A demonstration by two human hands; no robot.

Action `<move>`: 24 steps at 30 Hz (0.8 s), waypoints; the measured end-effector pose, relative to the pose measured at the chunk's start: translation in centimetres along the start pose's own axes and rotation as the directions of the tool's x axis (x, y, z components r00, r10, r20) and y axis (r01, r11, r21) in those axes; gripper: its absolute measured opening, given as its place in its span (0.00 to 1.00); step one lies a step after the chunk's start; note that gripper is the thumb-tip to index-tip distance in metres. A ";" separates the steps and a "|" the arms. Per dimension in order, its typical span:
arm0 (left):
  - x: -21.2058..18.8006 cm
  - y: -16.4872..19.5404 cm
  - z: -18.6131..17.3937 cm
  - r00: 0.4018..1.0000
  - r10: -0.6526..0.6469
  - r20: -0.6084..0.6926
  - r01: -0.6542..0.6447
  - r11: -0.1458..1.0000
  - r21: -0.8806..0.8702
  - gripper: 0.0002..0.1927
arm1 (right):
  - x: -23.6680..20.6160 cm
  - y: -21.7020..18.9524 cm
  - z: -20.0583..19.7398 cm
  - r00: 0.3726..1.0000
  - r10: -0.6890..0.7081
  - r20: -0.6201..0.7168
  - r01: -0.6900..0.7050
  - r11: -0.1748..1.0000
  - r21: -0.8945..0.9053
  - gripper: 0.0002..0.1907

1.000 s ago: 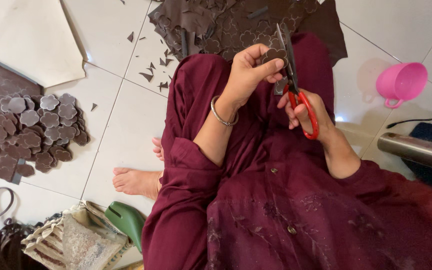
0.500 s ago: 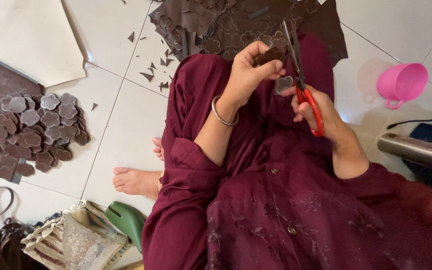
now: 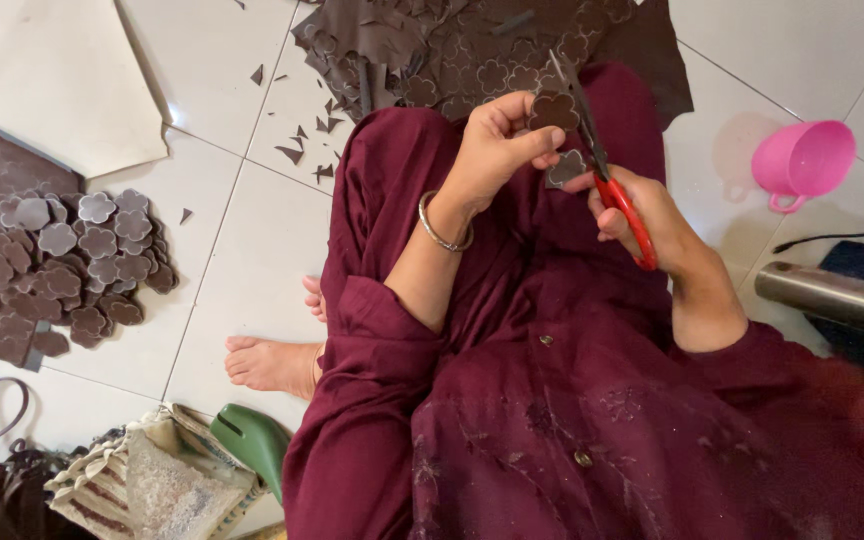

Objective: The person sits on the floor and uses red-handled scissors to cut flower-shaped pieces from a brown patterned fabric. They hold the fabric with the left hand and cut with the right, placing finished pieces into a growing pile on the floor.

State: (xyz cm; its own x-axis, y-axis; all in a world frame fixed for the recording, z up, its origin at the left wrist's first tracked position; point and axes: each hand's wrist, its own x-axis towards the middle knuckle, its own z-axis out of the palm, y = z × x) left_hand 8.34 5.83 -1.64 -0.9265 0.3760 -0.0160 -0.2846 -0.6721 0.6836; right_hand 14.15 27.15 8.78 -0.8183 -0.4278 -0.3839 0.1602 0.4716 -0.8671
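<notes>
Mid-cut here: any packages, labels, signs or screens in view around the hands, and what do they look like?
No labels, signs or screens show.
Nearest to a package: a striped woven cream fabric bag, bottom left on the white tiled floor, soft and slumped, beside a green object.

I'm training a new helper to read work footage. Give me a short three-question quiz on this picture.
1. True or false: the right hand holds red-handled scissors.
2. What does the left hand pinch? A) a flower-shaped brown piece B) the pink cup C) a metal tube
3. Fill in: the pile of cut flower shapes lies on the white tiled ____.

Key: 1 true; 2 A; 3 floor.
</notes>
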 end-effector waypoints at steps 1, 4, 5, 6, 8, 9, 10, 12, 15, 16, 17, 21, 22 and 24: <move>0.0 0.0 0.0 1.000 0.015 0.008 -0.015 1.000 -0.012 0.04 | 0.0 0.0 0.0 1.000 -0.006 0.007 0.006 1.000 -0.020 0.51; 0.1 0.1 0.3 0.998 -0.005 -0.063 0.009 0.998 0.060 0.05 | 0.0 -0.2 -0.1 0.999 -0.020 0.040 0.023 0.998 -0.057 0.50; 0.1 0.2 0.3 0.998 0.001 -0.062 0.003 0.998 0.064 0.05 | 0.0 -0.3 -0.2 0.998 -0.023 0.055 0.026 0.998 -0.054 0.50; 0.1 0.2 0.3 0.998 0.006 -0.062 -0.002 0.998 0.068 0.05 | 0.0 -0.4 -0.2 0.997 -0.026 0.069 0.029 0.998 -0.050 0.49; 0.1 0.3 0.4 0.998 0.011 -0.065 -0.006 0.997 0.071 0.05 | 0.0 -0.5 -0.1 0.996 -0.040 0.079 0.042 0.999 -0.020 0.50; 0.1 0.4 0.4 0.998 0.010 -0.069 -0.005 0.997 0.071 0.06 | 0.1 -0.5 -0.1 0.995 -0.047 0.084 0.048 0.999 -0.005 0.51; 0.1 0.4 0.5 0.997 0.009 -0.073 -0.004 0.998 0.070 0.06 | 0.0 -0.4 -0.1 0.996 -0.040 0.083 0.041 0.999 -0.006 0.51; 0.1 0.5 0.5 0.997 0.015 -0.071 -0.009 0.997 0.082 0.06 | 0.0 -0.3 -0.1 0.996 -0.026 0.081 0.027 1.000 -0.009 0.52; 0.0 0.5 0.6 0.997 0.010 -0.079 -0.004 0.996 0.084 0.06 | 0.2 0.3 0.1 0.998 0.011 0.061 -0.011 1.000 -0.002 0.55; 0.0 0.5 0.7 0.996 0.007 -0.084 0.000 0.997 0.081 0.06 | 0.3 0.6 0.3 0.999 0.005 0.052 -0.005 1.000 -0.003 0.56; 0.0 0.6 0.7 0.997 0.009 -0.083 -0.003 0.997 0.081 0.06 | 0.4 0.8 0.4 0.999 -0.001 0.042 0.001 1.000 -0.004 0.57; 0.0 0.6 0.7 0.997 0.020 -0.068 -0.016 0.998 0.059 0.06 | 0.8 1.6 1.1 1.000 0.024 0.004 -0.024 0.997 0.068 0.58; 0.0 0.5 0.7 0.998 0.024 -0.063 -0.021 0.999 0.048 0.06 | 0.8 1.7 1.3 1.000 0.018 -0.003 -0.018 0.996 0.090 0.58; 0.0 0.5 0.6 0.998 0.028 -0.062 -0.024 0.998 0.060 0.06 | 0.9 1.8 1.7 1.000 0.009 -0.014 -0.007 0.991 0.136 0.57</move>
State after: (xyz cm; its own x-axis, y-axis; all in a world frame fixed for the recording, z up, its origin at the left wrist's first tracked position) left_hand 8.34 5.91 -0.84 -0.9476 0.3167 -0.0422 -0.2467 -0.6414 0.7265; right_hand 14.66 26.34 6.31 -0.8243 -0.4133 -0.3869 0.2389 0.3656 -0.8996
